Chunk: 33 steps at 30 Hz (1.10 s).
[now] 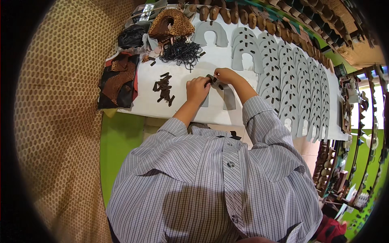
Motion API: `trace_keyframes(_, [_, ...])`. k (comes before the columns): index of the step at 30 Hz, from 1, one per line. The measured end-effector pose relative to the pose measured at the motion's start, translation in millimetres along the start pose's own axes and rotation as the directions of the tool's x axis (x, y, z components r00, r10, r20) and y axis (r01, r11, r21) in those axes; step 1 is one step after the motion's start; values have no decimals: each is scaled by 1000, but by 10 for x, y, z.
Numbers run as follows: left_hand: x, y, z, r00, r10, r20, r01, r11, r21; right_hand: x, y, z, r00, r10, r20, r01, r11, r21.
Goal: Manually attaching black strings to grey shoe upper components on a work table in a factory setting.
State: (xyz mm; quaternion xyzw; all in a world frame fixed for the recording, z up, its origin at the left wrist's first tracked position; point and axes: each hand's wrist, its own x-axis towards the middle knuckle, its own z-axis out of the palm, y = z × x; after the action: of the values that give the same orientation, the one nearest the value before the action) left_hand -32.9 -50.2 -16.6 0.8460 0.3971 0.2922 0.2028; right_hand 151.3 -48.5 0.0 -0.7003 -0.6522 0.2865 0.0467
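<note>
The work in hand, a grey arch, is located near the front edge of the white table, its two legs pointed toward the wearer. Its crown is partly covered by both hands. The left hand is curled, fingers bent over the crown's left side, and the arch is held by it. The right hand is set just beyond, at the crown's right; its fingers are bent, with the tips drawn together beside a dark tab. Whether anything is gripped by the right hand cannot be told. To the left of the left hand, a loose pile of dark strips is noted. Behind it, tangled black cords and spotted brown material are seen, with a black bag beside the latter. At the table's left end, brown scraps are spread on a dark sheet. To the right, overlapped grey arches are laid in columns, dark pieces visible on them. Brown shoe forms are lined up along the far edge.
</note>
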Motion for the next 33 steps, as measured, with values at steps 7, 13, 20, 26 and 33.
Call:
trace_keyframes(7, [-12, -22, 28, 1000, 19, -1, -19, 999, 45, 30, 14, -69, 996, 35, 79, -36, 999, 14])
trace_keyframes(13, [-36, 17, 17, 998, 65, -10, -65, 997, 48, -32, 81, -134, 985, 97, 141, -123, 973, 193])
trace_keyframes(20, [-39, -5, -10, 999, 5, 52, -6, 1000, 30, -216, 80, -222, 913, 394, 108, -338, 581, 740])
trace_keyframes(26, [-14, 21, 24, 998, 50, 34, -52, 996, 67, -213, 284, -22, 953, 213, -217, -121, 920, 374])
trace_keyframes(33, [-24, 46, 26, 996, 82, 37, -86, 988, 131, -275, 106, 75, 891, 340, -303, -244, 918, 313])
